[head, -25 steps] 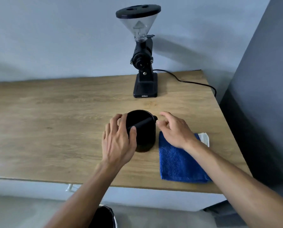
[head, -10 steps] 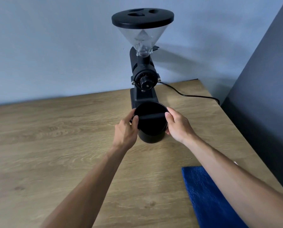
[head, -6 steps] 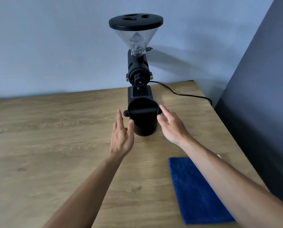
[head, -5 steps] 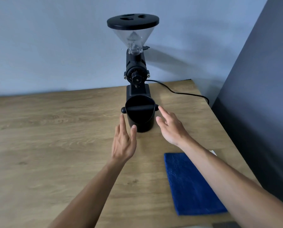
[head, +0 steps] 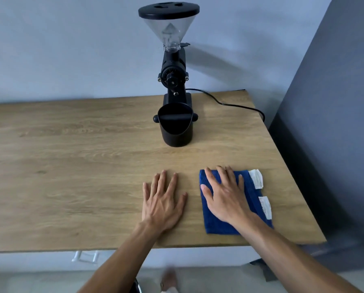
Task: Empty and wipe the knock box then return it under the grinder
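Note:
The black knock box (head: 175,130) with its cross bar stands upright on the wooden table (head: 71,157), right in front of the black grinder (head: 172,72) and under its spout. My left hand (head: 163,204) lies flat on the bare wood near the front edge, fingers spread, holding nothing. My right hand (head: 225,193) rests palm down on the folded blue cloth (head: 248,187), fingers spread. Both hands are well short of the knock box.
The grinder's black cable (head: 236,105) runs over the back right corner of the table. A dark grey wall (head: 335,123) stands close on the right. White tags (head: 259,180) stick out of the cloth's right side. The table's front edge is just below my wrists.
Both hands carried the knock box from the table's middle to the grinder, let go of it, and drew back to the front edge. My right hand now rests on the cloth.

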